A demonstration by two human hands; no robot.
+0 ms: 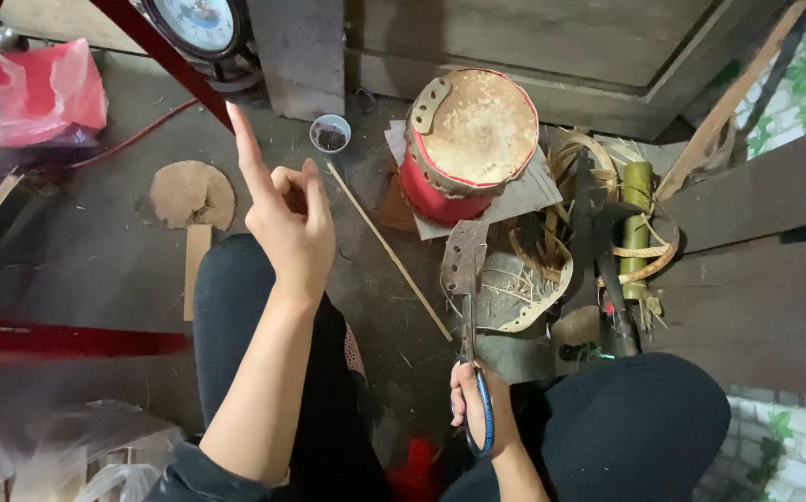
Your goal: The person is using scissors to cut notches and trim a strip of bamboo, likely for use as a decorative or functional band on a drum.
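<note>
My left hand (284, 212) is raised above my left knee with the index finger pointing up and the other fingers curled in; it holds nothing. My right hand (479, 402) rests low between my knees, gripping blue-handled scissors (474, 372) whose blades point away from me. The blades meet a ragged strip of grey-brown hide (463, 257) lying on the floor. Just beyond it stands a red-sided drum (468, 139) with a tan skin top, set on a flat grey board (526, 193).
A thin wooden stick (390, 251) lies diagonally on the floor. A small cup (330, 133) and a round brown disc (191, 193) lie to the left. Curled bamboo strips (570, 177), a green bamboo tube (635, 200) and a dark knife (607, 270) lie right. A red bag (31, 93) sits far left.
</note>
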